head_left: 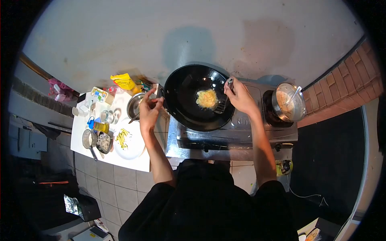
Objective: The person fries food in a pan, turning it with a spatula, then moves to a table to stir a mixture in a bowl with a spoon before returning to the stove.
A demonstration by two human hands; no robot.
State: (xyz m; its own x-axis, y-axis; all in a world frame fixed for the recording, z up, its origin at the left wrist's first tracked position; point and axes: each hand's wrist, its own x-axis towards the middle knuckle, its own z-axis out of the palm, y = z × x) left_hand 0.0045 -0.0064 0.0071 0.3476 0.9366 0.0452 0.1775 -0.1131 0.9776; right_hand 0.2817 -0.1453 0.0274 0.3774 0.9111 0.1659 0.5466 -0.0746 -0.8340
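A black wok [185,108] rests on the stove, tilted a little, with a yellow, egg-like fritter [207,99] near its middle. My right hand [240,96] is closed round the handle of a black slotted spatula [220,107], whose head touches the fritter's lower right edge. At the wok's left rim, my left hand [150,110] has its thumb and fingertips closed on the wok's handle [160,93]. Just behind that hand is a steel bowl [133,106].
On the right burner stands a steel pot [299,109] with batter and a spoon. The white table [140,164] at left holds a plate with green-yellow strips [122,138], a yellow bag [125,82], a blue-capped oil bottle [98,126], glasses and small pans.
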